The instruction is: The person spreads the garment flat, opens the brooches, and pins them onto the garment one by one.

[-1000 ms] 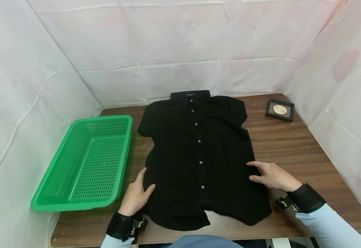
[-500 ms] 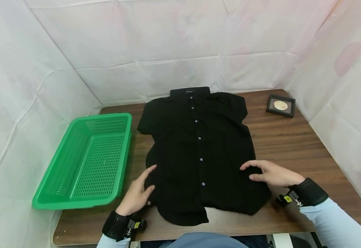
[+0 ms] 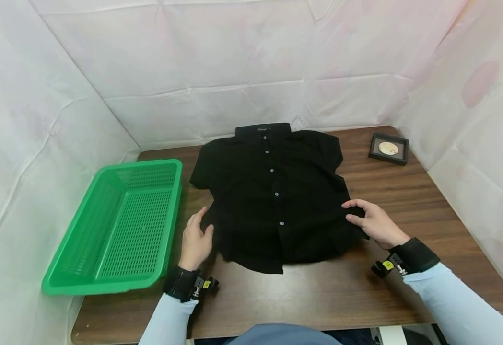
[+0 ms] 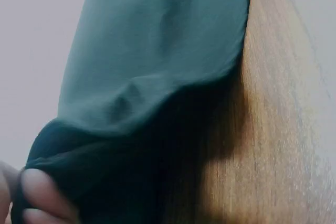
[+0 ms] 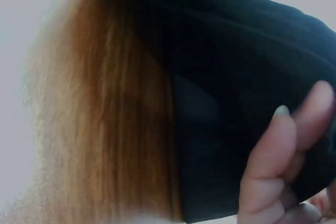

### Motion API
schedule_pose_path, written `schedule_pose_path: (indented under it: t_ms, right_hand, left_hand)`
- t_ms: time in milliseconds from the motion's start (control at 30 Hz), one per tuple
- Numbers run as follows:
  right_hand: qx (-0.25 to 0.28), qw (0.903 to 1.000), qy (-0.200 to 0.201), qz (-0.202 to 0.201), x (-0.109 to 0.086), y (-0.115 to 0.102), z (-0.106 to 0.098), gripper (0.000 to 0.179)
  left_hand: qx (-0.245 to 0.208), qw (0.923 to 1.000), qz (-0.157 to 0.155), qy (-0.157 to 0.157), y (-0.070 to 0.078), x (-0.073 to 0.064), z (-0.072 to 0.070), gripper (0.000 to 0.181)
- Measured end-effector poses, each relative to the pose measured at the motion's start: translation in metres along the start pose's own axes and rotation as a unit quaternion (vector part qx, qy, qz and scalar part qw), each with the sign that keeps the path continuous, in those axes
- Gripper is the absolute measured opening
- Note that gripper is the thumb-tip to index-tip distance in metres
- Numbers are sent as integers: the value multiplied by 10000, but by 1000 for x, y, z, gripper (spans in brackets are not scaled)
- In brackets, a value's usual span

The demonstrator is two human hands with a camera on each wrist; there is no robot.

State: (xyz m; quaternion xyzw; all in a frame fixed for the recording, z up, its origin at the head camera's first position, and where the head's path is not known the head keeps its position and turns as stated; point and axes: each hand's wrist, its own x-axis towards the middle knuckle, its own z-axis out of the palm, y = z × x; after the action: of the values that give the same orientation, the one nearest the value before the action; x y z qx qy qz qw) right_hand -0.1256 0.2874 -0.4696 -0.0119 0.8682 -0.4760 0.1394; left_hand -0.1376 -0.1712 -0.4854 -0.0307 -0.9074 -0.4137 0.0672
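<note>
A black short-sleeved button-up shirt lies front up on the wooden table, its collar toward the back wall. My left hand pinches the shirt's left side near the bottom, and my right hand grips the opposite side at about the same height. Between the hands the lower part is gathered up, and the lowest button seen earlier is hidden. The left wrist view shows fingertips on a fold of the dark cloth. In the right wrist view, curled fingers hold the hanging fabric, which stands off the table.
A green plastic basket stands at the left of the table. At the back right lies a small black frame with a round, pale, coin-like piece. White sheeting walls the back and both sides.
Both hands have taken hold of the shirt's sides and moved toward the back. The bottom edge has come up with them, baring more table at the front; the shoulders and collar stay put.
</note>
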Motion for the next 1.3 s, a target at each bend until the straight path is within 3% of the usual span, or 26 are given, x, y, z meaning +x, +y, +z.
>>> schedule_pose_path:
  t_ms: [233, 400, 633, 800, 1067, 1300]
  right_hand:
    - [-537, 9977, -372, -206, -2, 9, 4, 35]
    - [-502, 9961, -683, -244, -7, 9, 4, 36]
    - [-421, 9910, -1238, -299, -12, 11, 5, 35]
    - [-437, 9845, -1656, -385, -14, 17, 10, 33]
    - [-779, 9788, -1839, -458, -16, 25, 15, 30]
    - [-583, 9718, -2226, -508, -19, 23, 14, 26]
  left_hand:
    - [294, 9985, -108, -455, -2, -10, -5, 61]
    - [539, 9949, -212, -821, -3, -24, -13, 64]
    - [1099, 9820, -228, -1518, -3, -40, -18, 59]
    - [1426, 9787, -149, -1467, -5, -45, -17, 49]
    - [1762, 9718, -254, -1543, -5, -48, -16, 40]
    - [1958, 9708, -310, -1352, -1, -50, -18, 31]
